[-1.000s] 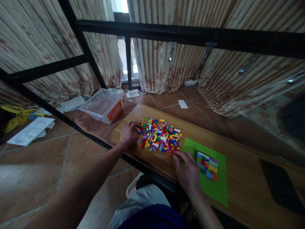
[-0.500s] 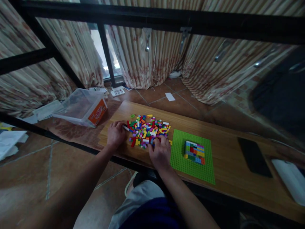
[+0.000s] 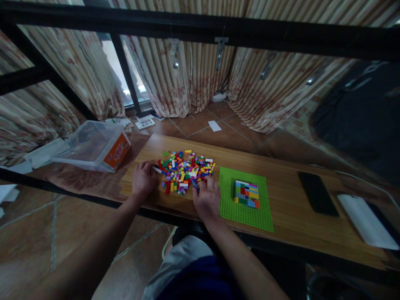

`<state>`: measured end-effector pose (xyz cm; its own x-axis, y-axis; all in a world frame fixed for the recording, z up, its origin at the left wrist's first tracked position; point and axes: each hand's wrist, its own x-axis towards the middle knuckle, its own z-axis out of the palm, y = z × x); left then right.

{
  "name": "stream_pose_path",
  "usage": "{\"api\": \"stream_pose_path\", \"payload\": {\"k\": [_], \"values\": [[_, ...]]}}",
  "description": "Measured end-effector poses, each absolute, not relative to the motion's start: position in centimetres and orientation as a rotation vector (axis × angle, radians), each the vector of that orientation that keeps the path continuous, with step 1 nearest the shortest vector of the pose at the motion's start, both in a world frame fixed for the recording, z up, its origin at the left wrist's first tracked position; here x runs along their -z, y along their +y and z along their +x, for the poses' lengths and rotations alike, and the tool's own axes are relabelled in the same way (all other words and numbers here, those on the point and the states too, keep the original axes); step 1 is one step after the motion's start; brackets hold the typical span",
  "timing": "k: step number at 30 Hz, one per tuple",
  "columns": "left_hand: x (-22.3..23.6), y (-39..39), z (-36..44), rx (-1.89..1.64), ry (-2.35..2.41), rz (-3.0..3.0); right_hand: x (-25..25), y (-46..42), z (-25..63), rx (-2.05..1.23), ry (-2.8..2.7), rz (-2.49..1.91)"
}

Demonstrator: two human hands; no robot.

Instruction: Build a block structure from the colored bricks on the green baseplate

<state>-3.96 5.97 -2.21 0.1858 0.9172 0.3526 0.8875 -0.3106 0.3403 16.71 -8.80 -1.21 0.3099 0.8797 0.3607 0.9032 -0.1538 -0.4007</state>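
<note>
A loose heap of small toy bricks (image 3: 184,170) in many colours lies on the wooden table. At the heap's left edge, my left hand (image 3: 144,179) rests with curled fingers, and a long white brick (image 3: 156,169) sticks out from its fingertips. My right hand (image 3: 206,196) is at the heap's near right side, thumb and fingers pinching a blue brick (image 3: 195,183). To the right of that hand lies a green studded baseplate (image 3: 225,208). A low, multicoloured block of joined bricks (image 3: 246,193) sits on it.
A clear plastic tub (image 3: 84,143) with an orange label stands left of the wooden table (image 3: 289,216). Toward the right end lie a dark phone-like slab (image 3: 318,193) and a white oblong object (image 3: 365,221). A black metal bar (image 3: 200,27) crosses above the far side.
The view has swung right, so everything sits further left. My right hand has drawn slightly back from the heap, and the blue brick now shows in its fingers. My left hand stays by the heap.
</note>
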Motion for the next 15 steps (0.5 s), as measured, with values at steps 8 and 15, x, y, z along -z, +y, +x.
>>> {"api": "stream_pose_path", "payload": {"k": [8,15], "values": [[2.1,5.9,-3.9,-0.795,1.793,2.369,1.1,-8.7,16.9,0.068,-1.591,-2.073],[2.2,5.9,-3.9,-0.81,1.811,2.377,0.1,-10.4,18.7,-0.126,-1.48,-2.012]]}}
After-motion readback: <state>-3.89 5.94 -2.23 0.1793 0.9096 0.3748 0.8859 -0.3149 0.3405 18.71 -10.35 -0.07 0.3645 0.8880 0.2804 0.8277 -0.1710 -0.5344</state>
